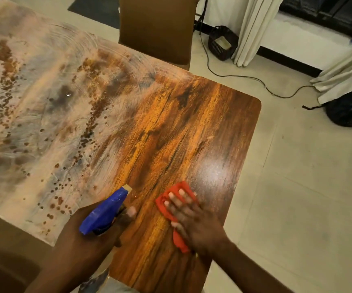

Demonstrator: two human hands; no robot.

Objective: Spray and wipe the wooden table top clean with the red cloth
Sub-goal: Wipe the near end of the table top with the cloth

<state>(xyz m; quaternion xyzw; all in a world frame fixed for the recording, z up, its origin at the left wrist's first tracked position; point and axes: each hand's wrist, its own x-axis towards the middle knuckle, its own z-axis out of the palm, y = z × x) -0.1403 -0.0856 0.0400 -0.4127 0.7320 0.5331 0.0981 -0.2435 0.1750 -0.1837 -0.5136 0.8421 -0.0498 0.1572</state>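
Observation:
The wooden table top (181, 127) fills the view. Its right part is glossy brown grain; its left part is coated in pale dust with dark droplet spots and curved wipe streaks. My right hand (189, 220) lies flat, fingers spread, pressing the red cloth (176, 197) onto the shiny wood near the front edge. My left hand (99, 237) grips a blue spray bottle head (105, 210), index finger at the trigger and nozzle aimed toward the dusty area. The bottle's body is hidden under my hand.
A brown chair (158, 28) stands at the table's far side, another brown chair (3, 250) at the near left. On the tiled floor to the right lie a black cable (242, 77), a dark basket (221, 43), curtains (255, 28) and a black bag (350, 111).

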